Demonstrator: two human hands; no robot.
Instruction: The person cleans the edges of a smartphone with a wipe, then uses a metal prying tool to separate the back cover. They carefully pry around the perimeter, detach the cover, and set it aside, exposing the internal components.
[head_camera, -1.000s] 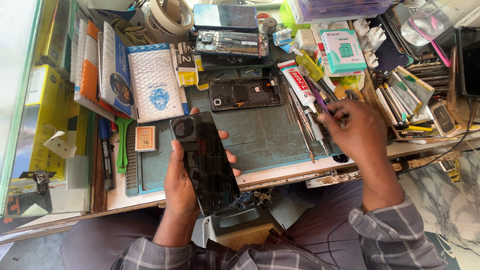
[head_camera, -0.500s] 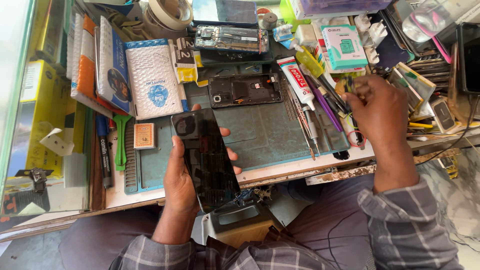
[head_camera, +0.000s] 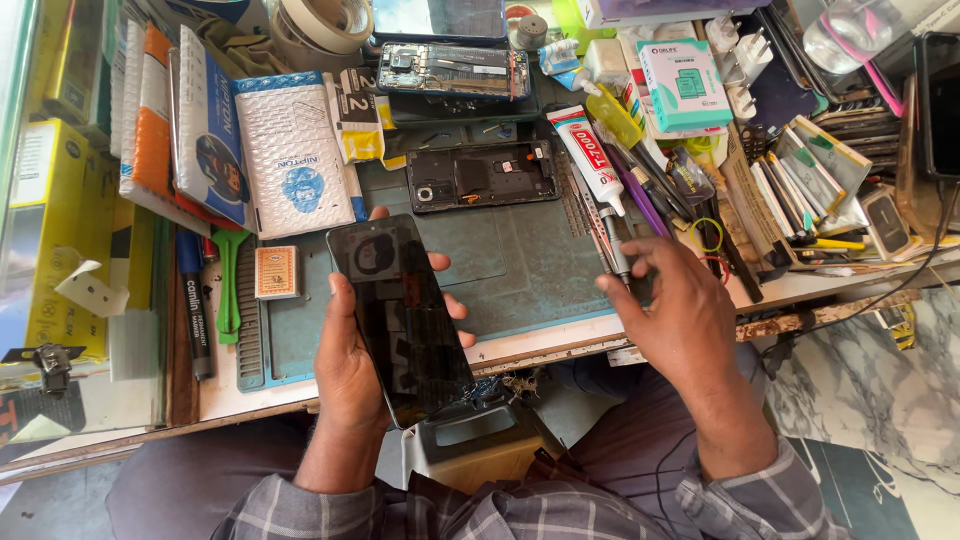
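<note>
Nearest the camera are a plaid shirt's sleeves and the person's lap. Just above, the left hand (head_camera: 350, 365) has its grip clamped on a dark phone panel (head_camera: 400, 315), thumb along the left edge and fingertips wrapped over the right edge. The panel is tilted, its top toward 11 o'clock and its lower end hanging past the near edge of the desk (head_camera: 560, 345), over a small grey box (head_camera: 480, 440) below.

At 3 o'clock from the panel, the right hand (head_camera: 675, 315) hovers over the desk edge with fingers curled and apart, holding nothing that can be seen; its fingertips lie just beside a slim metal tool (head_camera: 610, 240).

Under both lies a blue-green work mat (head_camera: 520, 265). At 9 o'clock from the panel a small orange-and-white box (head_camera: 276, 272) sits on the mat, with a green pry tool (head_camera: 230, 285) and a dark marker pen (head_camera: 195, 305) further left.

Farther on, at 12 o'clock, an opened black phone frame (head_camera: 482, 175) lies flat. A white glue tube (head_camera: 590, 160) with red print sits at its right, and a white bubble envelope (head_camera: 295, 150) at its left. Beyond that another opened phone (head_camera: 452, 68) shows its inner parts. At 1 o'clock stands a teal-and-white carton (head_camera: 685, 82), with stacked flat parts (head_camera: 810, 185) near the right edge.
</note>
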